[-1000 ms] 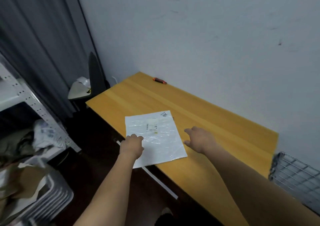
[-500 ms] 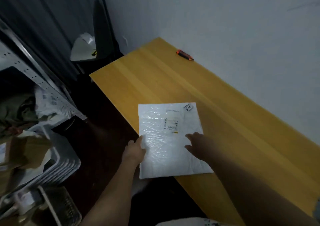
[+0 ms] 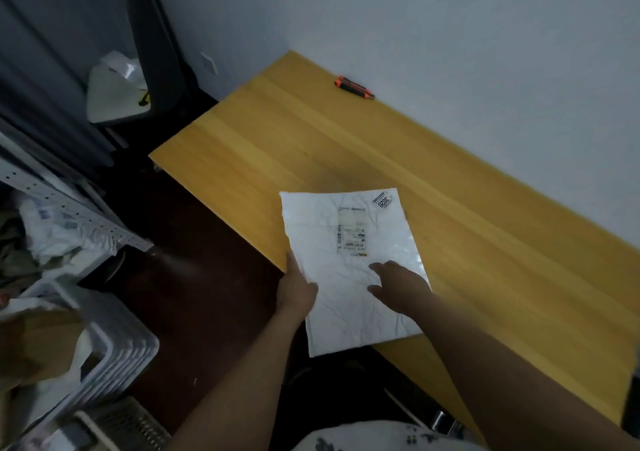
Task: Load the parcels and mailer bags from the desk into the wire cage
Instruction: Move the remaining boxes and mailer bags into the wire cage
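A white mailer bag [image 3: 346, 277] with a printed label lies on the yellow wooden desk [image 3: 381, 145], its near end hanging past the desk's front edge. My left hand [image 3: 294, 289] grips the bag's left edge, thumb on top and fingers underneath. On top of the bag's right half rests my right hand [image 3: 398, 284], palm down with fingers spread. The wire cage is out of view.
An orange utility knife [image 3: 355, 87] lies by the wall at the desk's far end. To the left are a white metal rack [image 3: 72, 211] stuffed with bags, white plastic crates [image 3: 117, 353] and a chair [image 3: 117, 100]. Dark floor lies between the desk and the rack.
The mailer bag has slid toward me and now overhangs the desk's front edge more. My left hand has closed on its left edge, and my right hand has moved onto its top.
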